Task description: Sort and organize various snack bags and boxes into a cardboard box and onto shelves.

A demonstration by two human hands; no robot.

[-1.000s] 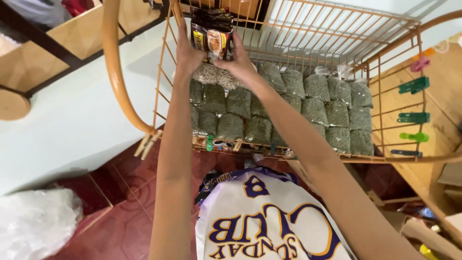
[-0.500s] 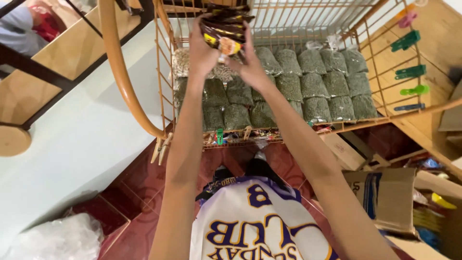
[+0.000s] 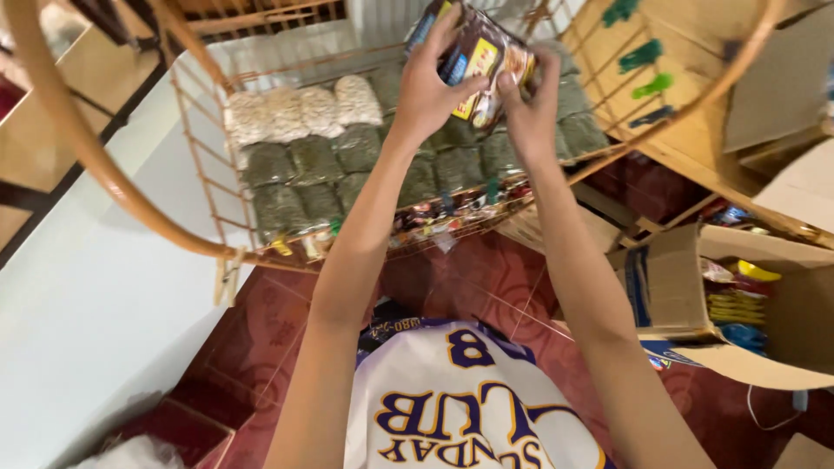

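A crinkly dark-brown-and-yellow foil snack packet point(image 3: 480, 61) is gripped above the orange wire rack point(image 3: 208, 187), left hand point(image 3: 427, 87) and right hand point(image 3: 532, 108) closed on its edges; judged light, soft, slippery, crushable.

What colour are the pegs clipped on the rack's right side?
Green pegs, clearest in the head view, on the wire rack.

Both arms raised, stretched up and forward, forearms bare, converging toward each other at the wrists. Left hand point(image 3: 426, 91) up high, fingers curled, thumb pointing right, closed in a grip. Right hand point(image 3: 530, 113) just beside it, slightly lower, fingers pinched shut, thumb side toward the left hand. Hands close together, fingertips nearly meeting. Elbows slightly bent, wrists straight.
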